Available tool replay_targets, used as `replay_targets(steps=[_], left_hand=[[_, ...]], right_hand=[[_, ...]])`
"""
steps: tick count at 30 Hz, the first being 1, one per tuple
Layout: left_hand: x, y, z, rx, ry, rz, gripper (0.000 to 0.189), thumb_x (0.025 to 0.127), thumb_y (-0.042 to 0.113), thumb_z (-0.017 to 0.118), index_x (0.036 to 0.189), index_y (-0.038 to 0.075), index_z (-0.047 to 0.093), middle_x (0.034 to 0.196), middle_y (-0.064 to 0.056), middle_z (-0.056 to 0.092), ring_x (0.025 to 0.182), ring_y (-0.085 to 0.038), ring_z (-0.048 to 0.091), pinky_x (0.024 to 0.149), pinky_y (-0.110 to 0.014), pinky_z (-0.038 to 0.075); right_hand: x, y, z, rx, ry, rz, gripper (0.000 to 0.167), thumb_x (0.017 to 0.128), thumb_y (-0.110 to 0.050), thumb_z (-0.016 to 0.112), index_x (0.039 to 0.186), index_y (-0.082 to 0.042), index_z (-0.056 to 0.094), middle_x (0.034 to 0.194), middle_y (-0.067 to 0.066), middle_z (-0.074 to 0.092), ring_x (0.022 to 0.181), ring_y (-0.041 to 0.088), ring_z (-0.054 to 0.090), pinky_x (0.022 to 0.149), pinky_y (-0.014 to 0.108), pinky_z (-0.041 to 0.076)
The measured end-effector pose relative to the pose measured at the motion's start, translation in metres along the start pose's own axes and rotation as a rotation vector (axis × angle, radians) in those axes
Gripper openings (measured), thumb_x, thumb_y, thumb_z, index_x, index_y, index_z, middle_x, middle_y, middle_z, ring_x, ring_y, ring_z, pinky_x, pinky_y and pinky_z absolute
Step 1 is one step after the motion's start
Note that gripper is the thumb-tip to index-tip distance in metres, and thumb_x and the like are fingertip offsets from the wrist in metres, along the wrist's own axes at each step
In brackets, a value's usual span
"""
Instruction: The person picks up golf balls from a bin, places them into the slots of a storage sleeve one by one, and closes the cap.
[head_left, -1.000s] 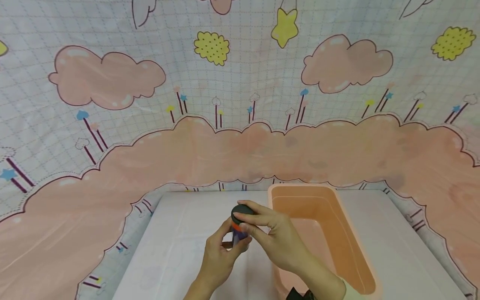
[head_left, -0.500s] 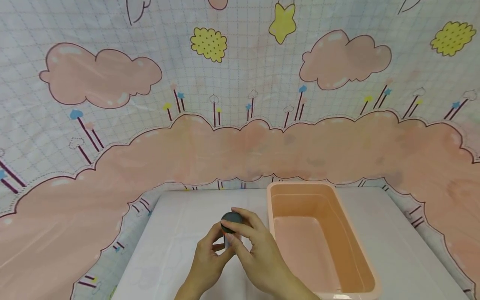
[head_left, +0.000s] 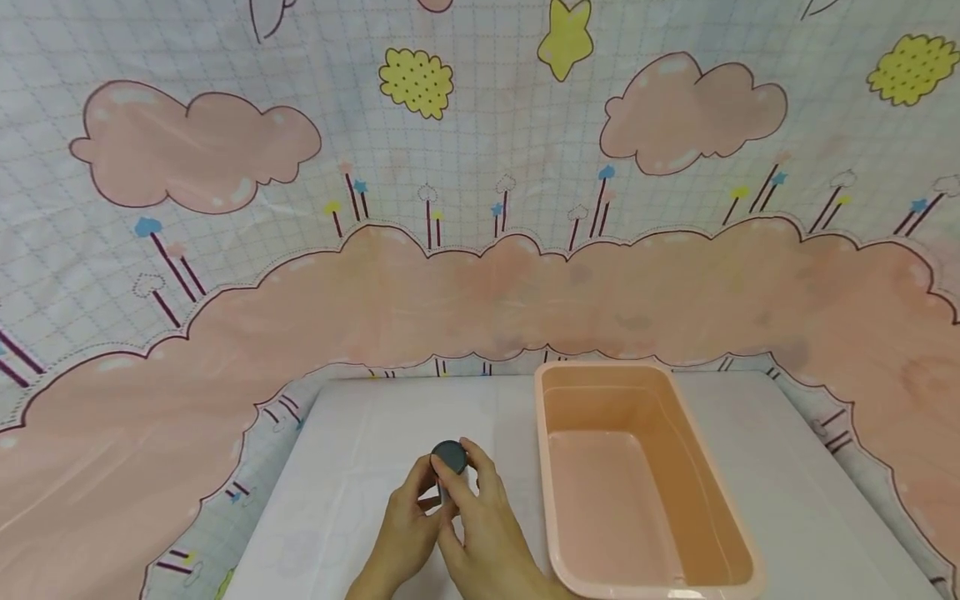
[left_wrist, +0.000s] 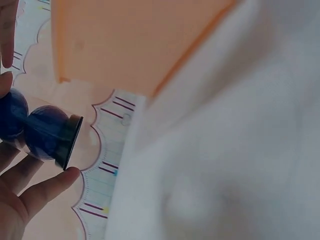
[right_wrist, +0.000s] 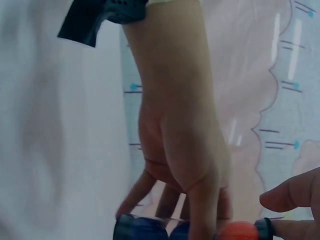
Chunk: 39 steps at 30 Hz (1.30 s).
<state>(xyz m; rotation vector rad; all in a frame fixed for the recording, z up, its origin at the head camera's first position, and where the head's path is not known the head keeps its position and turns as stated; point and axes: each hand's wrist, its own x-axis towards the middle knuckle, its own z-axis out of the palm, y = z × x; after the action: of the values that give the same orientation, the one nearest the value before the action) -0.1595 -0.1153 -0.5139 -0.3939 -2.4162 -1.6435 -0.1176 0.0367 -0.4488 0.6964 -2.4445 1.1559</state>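
A clear tube [left_wrist: 46,131] with dark ends holds blue balls [right_wrist: 150,227] and an orange-red ball [right_wrist: 239,231]. In the head view its dark round lid [head_left: 449,457] faces up, left of centre above the white table. My left hand [head_left: 405,521] grips the tube's body, fingers spread along it. My right hand [head_left: 483,525] holds the lid, fingers about its rim. In the left wrist view, left fingers [left_wrist: 47,192] lie by the bottom end. In the right wrist view, right fingertips [right_wrist: 292,200] are beside the lid end. Most of the tube is hidden in the head view.
A peach plastic bin [head_left: 543,500] stands on the white table [head_left: 360,433], right of my hands. Its visible inside is bare. Behind and beside the table hangs a printed cloth [head_left: 450,308] with clouds and stars.
Both hands and the tube have moved left and nearer to me. The lid now shows more from above, and my right hand has turned about it. The view has tilted slightly downward.
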Motion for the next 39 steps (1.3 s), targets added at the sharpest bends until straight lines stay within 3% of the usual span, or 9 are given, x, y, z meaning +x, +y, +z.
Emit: replay_targets(steps=[5, 10, 15, 18, 26, 32, 39], left_hand=[[0.002, -0.017, 0.002, 0.012, -0.023, -0.056, 0.048, 0.093, 0.026, 0.079, 0.134, 0.032, 0.055, 0.13, 0.0, 0.07, 0.125, -0.036, 0.066, 0.093, -0.049, 0.061], [0.004, -0.032, 0.008, -0.005, -0.035, -0.103, 0.048, 0.093, 0.031, 0.078, 0.134, 0.032, 0.055, 0.132, -0.003, 0.07, 0.129, -0.039, 0.062, 0.096, -0.047, 0.06], [0.007, -0.04, 0.014, 0.042, -0.034, -0.144, 0.045, 0.094, 0.037, 0.076, 0.134, 0.033, 0.055, 0.129, -0.005, 0.072, 0.129, -0.042, 0.062, 0.1, -0.058, 0.056], [0.009, -0.042, 0.016, 0.068, -0.044, -0.142, 0.045, 0.096, 0.037, 0.074, 0.135, 0.031, 0.054, 0.128, -0.008, 0.071, 0.127, -0.042, 0.063, 0.1, -0.06, 0.055], [0.017, -0.051, 0.019, 0.048, -0.07, -0.121, 0.047, 0.096, 0.031, 0.075, 0.137, 0.027, 0.052, 0.127, -0.01, 0.071, 0.127, -0.037, 0.065, 0.099, -0.043, 0.059], [0.022, -0.054, 0.019, 0.069, -0.086, -0.122, 0.051, 0.097, 0.036, 0.072, 0.14, 0.022, 0.05, 0.131, -0.017, 0.069, 0.129, -0.044, 0.062, 0.099, -0.055, 0.056], [0.026, -0.058, 0.019, 0.055, -0.097, -0.144, 0.049, 0.099, 0.032, 0.071, 0.141, 0.021, 0.049, 0.137, -0.025, 0.064, 0.131, -0.049, 0.058, 0.1, -0.063, 0.053]], right_hand=[[-0.003, 0.012, 0.014, 0.133, -0.085, 0.098, 0.069, 0.088, 0.002, 0.064, 0.154, -0.008, 0.046, 0.168, 0.021, 0.02, 0.142, 0.042, 0.047, 0.103, 0.053, 0.054], [-0.005, 0.026, 0.026, 0.222, -0.128, 0.214, 0.071, 0.09, 0.0, 0.06, 0.157, -0.016, 0.043, 0.165, 0.021, 0.021, 0.144, 0.047, 0.04, 0.103, 0.059, 0.051], [-0.006, 0.037, 0.036, 0.228, -0.113, 0.287, 0.074, 0.089, 0.001, 0.06, 0.157, -0.022, 0.044, 0.161, 0.018, 0.027, 0.14, 0.038, 0.044, 0.099, 0.051, 0.051], [-0.006, 0.043, 0.04, 0.231, -0.104, 0.301, 0.076, 0.088, 0.002, 0.059, 0.158, -0.021, 0.043, 0.162, 0.017, 0.029, 0.139, 0.037, 0.048, 0.101, 0.052, 0.05], [-0.006, 0.057, 0.047, 0.289, -0.12, 0.321, 0.081, 0.086, 0.005, 0.056, 0.161, -0.021, 0.037, 0.168, 0.017, 0.024, 0.146, 0.047, 0.04, 0.109, 0.069, 0.043], [-0.005, 0.061, 0.048, 0.298, -0.128, 0.31, 0.086, 0.083, 0.007, 0.054, 0.162, -0.021, 0.034, 0.17, 0.018, 0.022, 0.149, 0.051, 0.034, 0.109, 0.072, 0.04], [-0.002, 0.063, 0.048, 0.281, -0.128, 0.291, 0.088, 0.081, 0.008, 0.054, 0.163, -0.018, 0.032, 0.17, 0.022, 0.022, 0.148, 0.052, 0.036, 0.108, 0.073, 0.04]])
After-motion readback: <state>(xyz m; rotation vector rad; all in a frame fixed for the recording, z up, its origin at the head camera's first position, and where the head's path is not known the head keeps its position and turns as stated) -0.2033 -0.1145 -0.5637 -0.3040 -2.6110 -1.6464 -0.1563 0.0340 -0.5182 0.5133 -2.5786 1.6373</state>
